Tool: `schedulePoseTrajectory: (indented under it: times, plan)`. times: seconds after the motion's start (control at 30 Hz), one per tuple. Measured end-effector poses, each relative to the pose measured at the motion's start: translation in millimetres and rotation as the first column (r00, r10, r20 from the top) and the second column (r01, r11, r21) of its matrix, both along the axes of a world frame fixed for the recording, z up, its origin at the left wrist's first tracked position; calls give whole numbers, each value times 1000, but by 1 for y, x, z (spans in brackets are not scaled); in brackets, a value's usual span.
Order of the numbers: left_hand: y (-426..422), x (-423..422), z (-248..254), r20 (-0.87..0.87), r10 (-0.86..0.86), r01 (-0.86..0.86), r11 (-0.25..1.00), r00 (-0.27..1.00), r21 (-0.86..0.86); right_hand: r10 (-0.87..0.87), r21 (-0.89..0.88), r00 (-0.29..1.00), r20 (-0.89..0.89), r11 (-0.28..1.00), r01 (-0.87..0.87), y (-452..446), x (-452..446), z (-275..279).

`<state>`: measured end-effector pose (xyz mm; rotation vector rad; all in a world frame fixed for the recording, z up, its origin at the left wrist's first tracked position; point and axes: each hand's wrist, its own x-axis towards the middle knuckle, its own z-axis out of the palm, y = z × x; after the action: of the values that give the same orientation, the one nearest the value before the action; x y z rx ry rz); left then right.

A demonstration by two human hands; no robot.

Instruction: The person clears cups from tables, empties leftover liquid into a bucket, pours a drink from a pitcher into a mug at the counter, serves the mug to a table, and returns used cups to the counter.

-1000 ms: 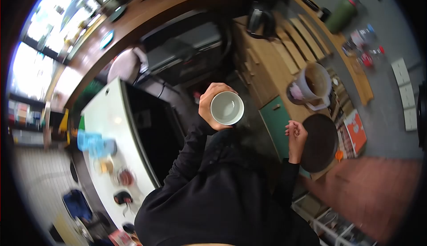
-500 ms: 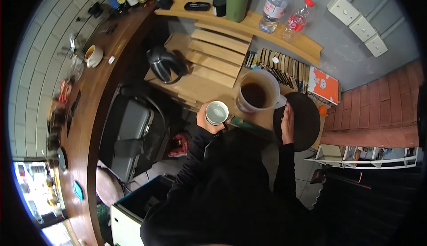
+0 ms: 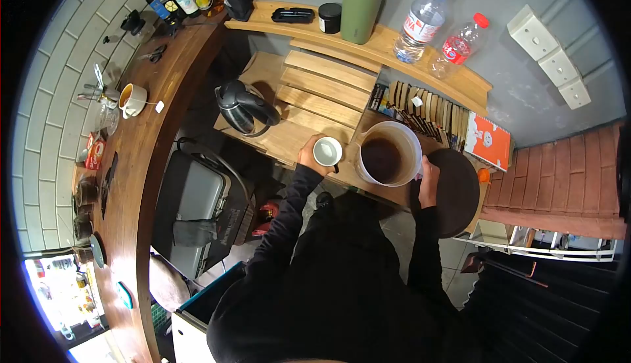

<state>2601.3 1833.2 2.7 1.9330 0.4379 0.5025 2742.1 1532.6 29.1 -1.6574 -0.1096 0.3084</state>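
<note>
My left hand (image 3: 311, 155) is wrapped round a white cup (image 3: 327, 151) with a dark handle. The cup is upright and looks pale inside; I cannot tell how full it is. On the right, my right hand (image 3: 429, 182) has its fingers at the handle of a translucent plastic pitcher (image 3: 413, 141) with dark brown liquid in it. The pitcher stands close to the cup over the wooden desk's front part. A round dark brown disc (image 3: 453, 195) lies just right of the pitcher, partly beneath my right hand.
A black kettle (image 3: 244, 108) stands left of a slatted wooden rack (image 3: 322, 90). Behind are a row of books (image 3: 427, 110) and a shelf (image 3: 388, 42) with a green bottle (image 3: 363, 5) and two plastic bottles. A wooden counter (image 3: 148, 159) runs along the left.
My right hand has gone from outstretched beside the pitcher to closed at its handle. The view has shifted a little. My left hand still holds the cup.
</note>
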Motion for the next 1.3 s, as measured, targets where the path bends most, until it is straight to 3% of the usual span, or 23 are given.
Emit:
schedulePoseTrajectory:
  times: [0.13,0.23,0.3,0.43,0.53,0.6,0.8,0.87,0.93,1.13,1.3]
  plan:
    - [12,9,-1,-22,30,-30,1000,999,-3,65,0,995,82,998,-65,11,13,-17]
    - [23,8,-4,-7,65,-65,997,998,37,165,-133,984,67,979,-155,24,19,-12]
    - [31,5,-7,-8,87,-87,995,996,43,147,-128,952,269,985,-116,42,14,2]
    - [42,-4,-4,-38,106,-104,994,994,36,201,-243,938,283,961,-133,67,12,18]
    - [49,-12,-7,-14,121,-120,989,993,90,339,-313,908,245,915,-257,88,11,27]
    - [52,-19,-9,-17,143,-141,986,990,89,353,-432,843,406,887,-163,101,7,26]
    - [56,-37,-23,-13,227,-226,973,974,54,453,-479,728,514,856,-195,139,-8,53]
    - [56,-45,-30,-20,249,-249,968,968,19,499,-511,716,488,829,-228,146,-15,59]
    - [58,-51,-41,5,253,-252,959,967,132,541,-544,703,462,799,-257,152,-21,64]
    - [57,-66,-57,-13,276,-276,961,961,1,568,-584,660,492,777,-234,167,-34,64]
    - [58,-79,-63,-3,293,-292,954,956,61,587,-605,652,480,759,-239,179,-48,63]
